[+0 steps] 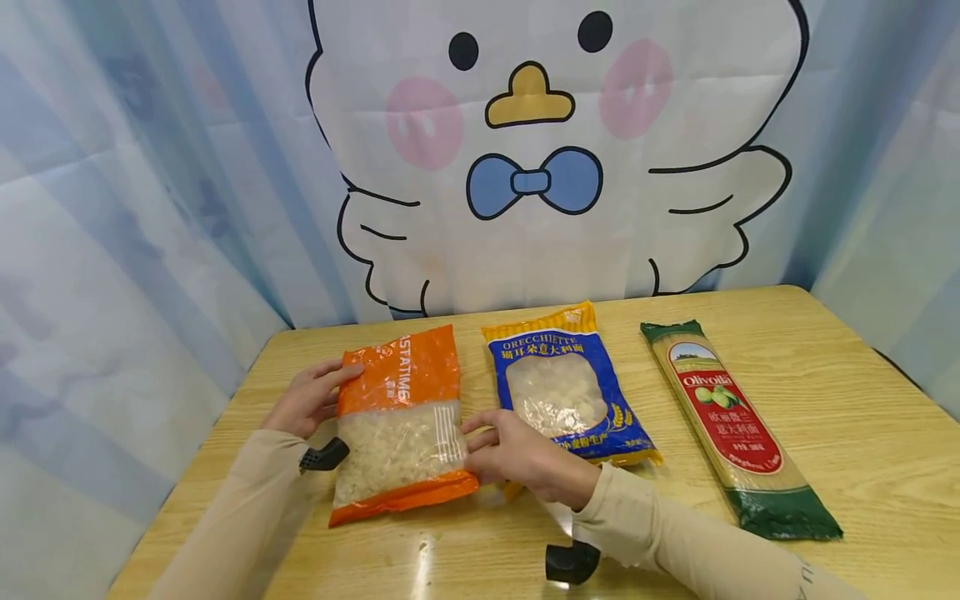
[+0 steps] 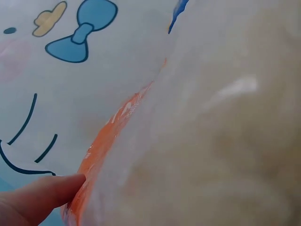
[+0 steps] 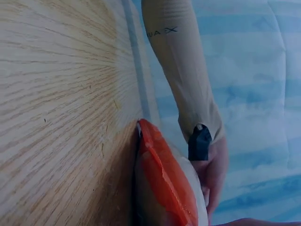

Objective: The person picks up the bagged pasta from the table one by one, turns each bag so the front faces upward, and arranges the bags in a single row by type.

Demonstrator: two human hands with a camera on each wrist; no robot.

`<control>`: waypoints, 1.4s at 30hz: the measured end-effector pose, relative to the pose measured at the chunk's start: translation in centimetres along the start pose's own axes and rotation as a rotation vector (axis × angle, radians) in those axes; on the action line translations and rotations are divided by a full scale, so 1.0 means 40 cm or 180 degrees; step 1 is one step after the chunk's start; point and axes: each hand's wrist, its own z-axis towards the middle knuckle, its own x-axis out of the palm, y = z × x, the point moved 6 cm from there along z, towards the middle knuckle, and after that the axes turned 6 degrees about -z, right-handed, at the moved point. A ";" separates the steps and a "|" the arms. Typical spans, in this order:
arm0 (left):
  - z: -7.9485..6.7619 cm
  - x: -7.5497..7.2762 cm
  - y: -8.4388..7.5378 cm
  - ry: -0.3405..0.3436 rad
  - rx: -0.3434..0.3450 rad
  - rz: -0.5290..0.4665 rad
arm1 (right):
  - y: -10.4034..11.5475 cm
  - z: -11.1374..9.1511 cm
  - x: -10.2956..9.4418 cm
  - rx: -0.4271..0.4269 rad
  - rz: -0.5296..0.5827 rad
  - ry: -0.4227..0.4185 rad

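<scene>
An orange and clear bag of small pasta (image 1: 405,433) is tilted up slightly on the table's left part. My left hand (image 1: 309,398) grips its left edge, thumb over the orange upper section. At the lower right edge my right hand (image 1: 517,450) pinches the same bag. In the left wrist view, a fingertip (image 2: 70,186) presses the orange edge, and the clear side of the bag fills the right. The right wrist view has the bag's orange end (image 3: 164,174) close up, with the left hand (image 3: 215,174) beyond it.
A blue and yellow orecchiette bag (image 1: 555,392) lies just right of the orange one, partly behind my right hand. Farther right is a long spaghetti packet (image 1: 738,425) with green ends. A curtain (image 1: 525,258) with a cartoon bird hangs behind the wooden table (image 1: 847,375).
</scene>
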 end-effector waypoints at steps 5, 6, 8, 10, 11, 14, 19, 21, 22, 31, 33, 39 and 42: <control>-0.001 0.000 0.000 -0.0051 0.0039 0.0151 | -0.002 0.003 0.000 -0.0165 -0.0307 0.0036; -0.003 0.000 0.000 -0.0052 0.0045 0.0169 | -0.002 0.003 -0.001 -0.0197 -0.0404 0.0044; -0.007 -0.001 0.000 -0.0051 0.0048 0.0199 | -0.002 0.003 -0.003 -0.0227 -0.0589 0.0057; -0.013 -0.002 -0.001 -0.0040 0.0067 0.0221 | 0.000 0.000 -0.006 -0.0214 -0.0726 0.0109; -0.017 -0.001 -0.002 -0.0038 0.0090 0.0228 | 0.001 -0.002 -0.008 -0.0224 -0.0816 0.0139; -0.031 -0.004 -0.008 -0.0111 0.0221 0.0272 | 0.006 -0.008 -0.012 -0.0277 -0.1000 0.0278; -0.060 -0.012 -0.030 -0.0261 0.0558 0.0460 | 0.021 -0.014 -0.030 -0.0492 -0.1298 0.0410; -0.071 -0.013 -0.040 -0.0259 0.0651 0.0496 | 0.030 -0.014 -0.041 -0.0614 -0.1448 0.0401; -0.076 -0.013 -0.045 -0.0255 0.0682 0.0499 | 0.034 -0.015 -0.046 -0.0687 -0.1522 0.0393; -0.112 0.020 -0.086 -0.0315 0.0984 0.0791 | 0.067 -0.025 -0.082 -0.1037 -0.1872 0.0356; -0.122 0.035 -0.096 -0.0340 0.1097 0.0943 | 0.071 -0.027 -0.091 -0.1086 -0.2009 0.0344; -0.157 0.096 -0.117 -0.0307 0.1421 0.1206 | 0.082 -0.042 -0.119 -0.1240 -0.2268 0.0243; -0.176 0.133 -0.135 -0.0253 0.1645 0.1346 | 0.093 -0.051 -0.141 -0.1387 -0.2290 0.0134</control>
